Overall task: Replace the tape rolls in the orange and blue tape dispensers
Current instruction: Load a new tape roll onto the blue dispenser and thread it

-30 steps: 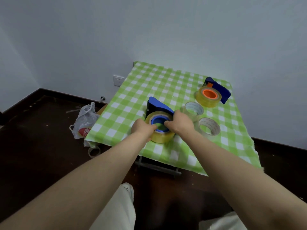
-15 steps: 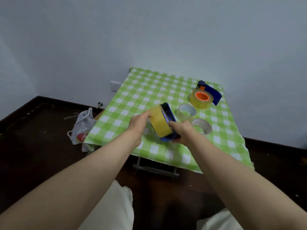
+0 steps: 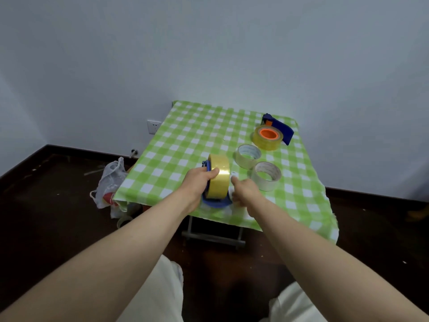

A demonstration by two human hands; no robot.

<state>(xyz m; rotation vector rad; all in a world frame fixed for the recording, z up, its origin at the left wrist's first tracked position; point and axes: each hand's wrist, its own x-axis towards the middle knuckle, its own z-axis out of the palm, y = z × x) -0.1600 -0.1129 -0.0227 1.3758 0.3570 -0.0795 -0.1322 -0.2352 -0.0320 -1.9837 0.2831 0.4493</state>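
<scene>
My left hand (image 3: 198, 182) is wrapped around the blue tape dispenser (image 3: 214, 201), fingers curled over the top of the yellow tape roll (image 3: 218, 178) mounted on it, so that hand is closed and gripping. The roll stands on edge, its broad yellow band facing me, with the blue frame showing beneath it and behind its left side. The dispenser is raised at the near edge of the surface (image 3: 185, 140); I cannot tell whether its underside touches the cloth.

My right hand (image 3: 246, 192) sits just beside the roll on its right, fingers folded inward and the thumb (image 3: 235, 181) pointing up toward the roll's side. I cannot tell whether it is pinching anything; something pale shows at the thumb tip, too blurred to make out.

Farther right, two clear tape rolls lie flat on the green-and-white checked cloth: the nearer clear roll (image 3: 266, 175) close beside my right hand, the farther clear roll (image 3: 247, 156) just behind it, the two almost touching. Beyond them, near the far right corner, the second dispenser (image 3: 282, 130) lies flat with its orange hub (image 3: 269, 134) inside a yellow roll.

Off the surface to the left, a white plastic bag (image 3: 110, 182) sits on the dark floor (image 3: 46, 205), below a wall socket (image 3: 153, 126).
</scene>
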